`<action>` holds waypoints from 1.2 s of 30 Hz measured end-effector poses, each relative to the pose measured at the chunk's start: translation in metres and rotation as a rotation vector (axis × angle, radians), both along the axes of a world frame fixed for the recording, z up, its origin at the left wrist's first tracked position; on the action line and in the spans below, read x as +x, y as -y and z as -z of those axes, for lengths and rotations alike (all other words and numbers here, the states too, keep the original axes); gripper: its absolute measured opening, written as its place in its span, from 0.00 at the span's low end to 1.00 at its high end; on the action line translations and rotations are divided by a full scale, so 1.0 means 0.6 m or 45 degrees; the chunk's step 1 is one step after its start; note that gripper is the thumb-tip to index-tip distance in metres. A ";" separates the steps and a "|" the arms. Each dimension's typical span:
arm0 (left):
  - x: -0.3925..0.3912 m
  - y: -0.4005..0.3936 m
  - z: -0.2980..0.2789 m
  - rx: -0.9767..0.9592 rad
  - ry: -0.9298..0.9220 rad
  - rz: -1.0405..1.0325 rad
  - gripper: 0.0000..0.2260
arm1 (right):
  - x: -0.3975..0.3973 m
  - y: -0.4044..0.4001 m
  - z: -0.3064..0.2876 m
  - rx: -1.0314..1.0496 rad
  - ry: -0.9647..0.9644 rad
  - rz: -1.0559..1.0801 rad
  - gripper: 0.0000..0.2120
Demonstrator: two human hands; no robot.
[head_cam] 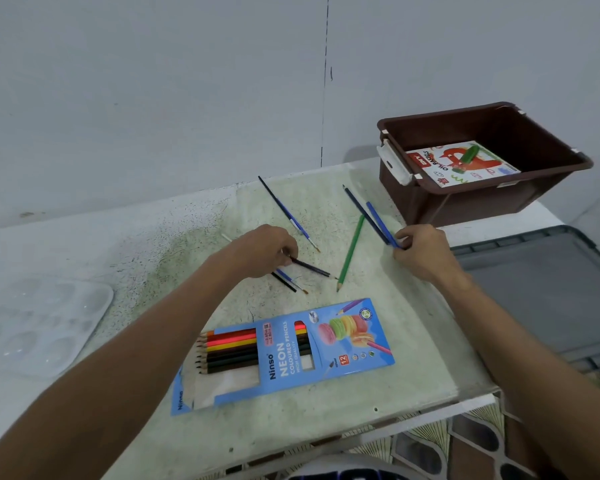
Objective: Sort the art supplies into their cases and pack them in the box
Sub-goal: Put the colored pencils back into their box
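Observation:
My left hand grips a small bunch of thin dark paint brushes whose tips fan out to its right on the table. My right hand pinches the near ends of two blue pencils that slant away to the upper left. A green pencil lies loose between my hands. One long blue brush lies farther back. The blue coloured-pencil case lies open near me, with several pencils in it. A brown box at the back right holds an oil pastel case.
A clear plastic paint palette sits at the left. A grey lid lies to the right of the table, below the brown box. The table's front edge runs close to me, with patterned floor beyond it.

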State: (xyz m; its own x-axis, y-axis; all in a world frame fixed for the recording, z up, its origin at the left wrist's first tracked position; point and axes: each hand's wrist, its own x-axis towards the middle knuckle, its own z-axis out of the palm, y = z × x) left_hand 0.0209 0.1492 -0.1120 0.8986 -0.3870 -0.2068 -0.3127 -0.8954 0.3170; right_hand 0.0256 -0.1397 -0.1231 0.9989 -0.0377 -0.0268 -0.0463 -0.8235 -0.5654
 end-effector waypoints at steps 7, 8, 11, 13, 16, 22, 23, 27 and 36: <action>0.003 0.028 -0.023 -0.236 0.135 -0.061 0.09 | -0.009 0.003 -0.019 0.077 0.009 0.001 0.14; 0.004 0.036 -0.024 -0.241 0.129 -0.078 0.11 | -0.008 0.003 -0.019 0.094 0.002 -0.007 0.14; 0.011 0.057 -0.018 -0.253 0.123 -0.155 0.13 | 0.000 0.002 -0.018 0.148 -0.017 -0.035 0.14; 0.012 0.064 -0.014 -0.253 0.119 -0.171 0.10 | 0.011 0.004 -0.018 0.199 -0.034 -0.041 0.14; 0.013 0.067 -0.011 -0.220 0.113 -0.090 0.08 | 0.028 0.012 -0.018 0.283 -0.088 -0.056 0.10; 0.027 0.093 -0.014 -0.008 0.114 0.168 0.09 | 0.043 0.025 -0.020 0.478 -0.233 -0.119 0.13; 0.030 0.101 -0.014 0.043 0.128 0.218 0.10 | 0.044 0.027 -0.020 0.524 -0.247 -0.138 0.14; 0.036 0.141 -0.021 0.252 0.143 0.419 0.20 | 0.052 0.019 -0.012 0.623 -0.242 -0.111 0.13; 0.022 0.162 -0.018 0.487 0.229 0.635 0.21 | 0.075 -0.022 0.000 0.516 -0.065 -0.054 0.11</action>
